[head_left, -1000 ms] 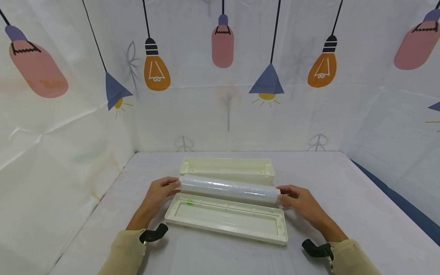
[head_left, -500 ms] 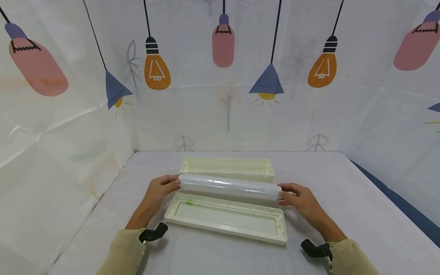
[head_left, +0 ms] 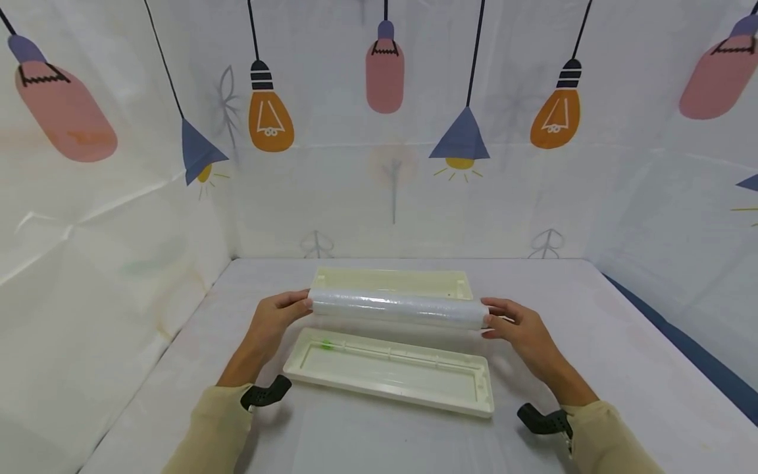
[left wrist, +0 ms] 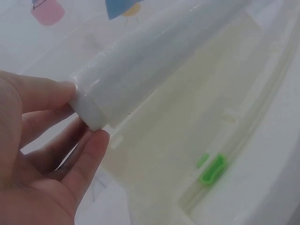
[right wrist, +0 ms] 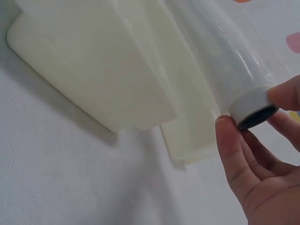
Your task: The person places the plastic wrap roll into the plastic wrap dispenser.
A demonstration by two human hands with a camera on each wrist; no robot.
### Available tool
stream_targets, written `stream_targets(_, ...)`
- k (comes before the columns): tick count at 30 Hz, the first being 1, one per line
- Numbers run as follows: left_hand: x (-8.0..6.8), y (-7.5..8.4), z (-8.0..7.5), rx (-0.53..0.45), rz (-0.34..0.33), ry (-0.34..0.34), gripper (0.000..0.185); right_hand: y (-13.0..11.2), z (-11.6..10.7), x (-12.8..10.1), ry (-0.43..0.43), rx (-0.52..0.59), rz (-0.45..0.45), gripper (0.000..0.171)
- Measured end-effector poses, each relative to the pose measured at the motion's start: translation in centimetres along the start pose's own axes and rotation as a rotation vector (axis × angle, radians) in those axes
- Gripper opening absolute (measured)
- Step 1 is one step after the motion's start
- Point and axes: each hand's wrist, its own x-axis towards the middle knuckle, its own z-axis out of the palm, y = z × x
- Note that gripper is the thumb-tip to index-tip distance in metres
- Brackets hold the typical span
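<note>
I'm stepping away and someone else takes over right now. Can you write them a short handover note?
Left hand pinches the left end of the film roll; right hand pinches the right end.
The roll is held level in the air, over the front edge of the open tray.
The lid lies open in front, inside up, green slider at its left.
Done: roll lifted.
Left: probably lower it into the tray and close the lid.

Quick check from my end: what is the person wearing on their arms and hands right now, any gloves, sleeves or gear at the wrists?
Both hands are bare, with no gloves: the left hand and the right hand. Each forearm has a pale beige long sleeve, reaching to the wrist. A black curved plastic mount sits at the left wrist, and a matching one at the right.
</note>
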Motion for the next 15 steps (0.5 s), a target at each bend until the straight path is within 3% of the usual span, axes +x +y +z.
stream_targets(9, 0.6, 1.1, 0.5, -0.051, 0.017, 0.005, 0.043, -0.5, -0.4, 0.9, 0.042, 0.06, -0.076, 0.049)
stream_targets(15, 1.0, 1.4, 0.9, -0.037, 0.017, 0.011, 0.044, -1.5, -0.6, 1.6, 0.071, 0.107, -0.047, 0.051)
